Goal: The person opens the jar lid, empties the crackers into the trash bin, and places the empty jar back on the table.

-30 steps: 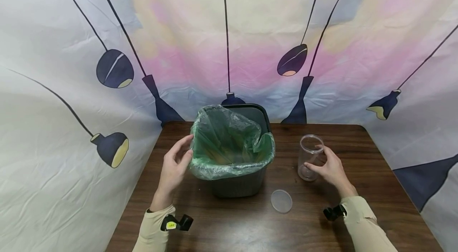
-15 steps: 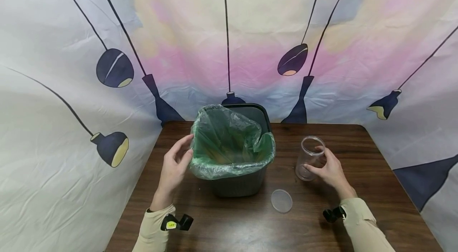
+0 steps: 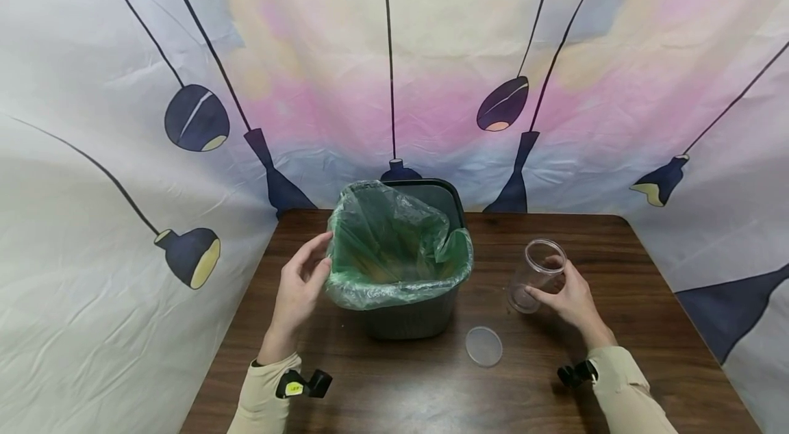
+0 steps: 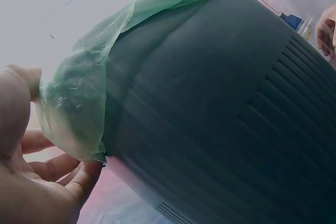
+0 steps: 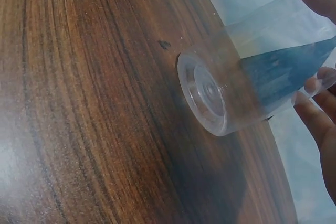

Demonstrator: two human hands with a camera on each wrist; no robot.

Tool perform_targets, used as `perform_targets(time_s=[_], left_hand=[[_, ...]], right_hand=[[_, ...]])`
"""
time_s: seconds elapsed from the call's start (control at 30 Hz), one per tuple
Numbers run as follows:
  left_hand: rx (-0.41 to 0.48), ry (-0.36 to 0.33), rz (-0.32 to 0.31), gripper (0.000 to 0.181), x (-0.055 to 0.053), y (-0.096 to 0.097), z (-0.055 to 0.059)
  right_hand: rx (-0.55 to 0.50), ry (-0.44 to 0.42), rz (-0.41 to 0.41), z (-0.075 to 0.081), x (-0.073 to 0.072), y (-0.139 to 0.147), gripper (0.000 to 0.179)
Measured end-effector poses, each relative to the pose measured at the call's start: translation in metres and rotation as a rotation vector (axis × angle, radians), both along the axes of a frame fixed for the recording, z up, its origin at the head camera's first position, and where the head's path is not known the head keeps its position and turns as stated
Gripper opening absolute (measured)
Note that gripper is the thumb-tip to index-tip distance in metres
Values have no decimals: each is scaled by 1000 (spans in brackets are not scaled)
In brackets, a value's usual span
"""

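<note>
A dark green waste bin (image 3: pixel 409 321) stands upright on the table, lined with a translucent green bin liner (image 3: pixel 394 294) folded over most of its rim. My left hand (image 3: pixel 298 294) holds the lined rim at its left corner. Seen from the left wrist, the thumb lies at the liner's top edge, with curved fingers (image 4: pixel 58 166) below it. Over on the right, my right hand (image 3: pixel 570 294) grips a clear plastic jar (image 3: pixel 535 276) by its side. The jar is uncapped and tilted, mouth toward the hand; its base (image 5: pixel 207 95) is low over the tabletop, contact uncertain.
A round clear lid (image 3: pixel 484 346) lies flat between bin and jar, nearer the front. Behind the wooden table (image 3: pixel 394 386) hangs a printed cloth (image 3: pixel 345 78), close to the table's back edge. The bin's bare back rim (image 3: pixel 453 191) shows above the liner.
The jar has tipped further over: its mouth has shifted right and toward the person, while its base has slid slightly left. My left hand, the bin and the lid have stayed put.
</note>
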State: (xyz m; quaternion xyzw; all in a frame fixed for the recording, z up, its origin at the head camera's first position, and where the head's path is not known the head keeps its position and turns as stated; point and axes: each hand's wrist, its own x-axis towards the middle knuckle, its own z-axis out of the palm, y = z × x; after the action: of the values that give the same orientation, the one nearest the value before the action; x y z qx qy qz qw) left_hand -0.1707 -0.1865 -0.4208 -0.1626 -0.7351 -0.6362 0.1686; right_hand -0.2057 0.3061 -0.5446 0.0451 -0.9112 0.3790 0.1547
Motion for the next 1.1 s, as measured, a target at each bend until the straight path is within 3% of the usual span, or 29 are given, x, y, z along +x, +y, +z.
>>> perform_targets(time_s=[1.1], left_hand=[[3, 1, 9, 40, 0, 0, 0]], right_hand=[[-12, -2, -4, 0, 4, -1, 73]])
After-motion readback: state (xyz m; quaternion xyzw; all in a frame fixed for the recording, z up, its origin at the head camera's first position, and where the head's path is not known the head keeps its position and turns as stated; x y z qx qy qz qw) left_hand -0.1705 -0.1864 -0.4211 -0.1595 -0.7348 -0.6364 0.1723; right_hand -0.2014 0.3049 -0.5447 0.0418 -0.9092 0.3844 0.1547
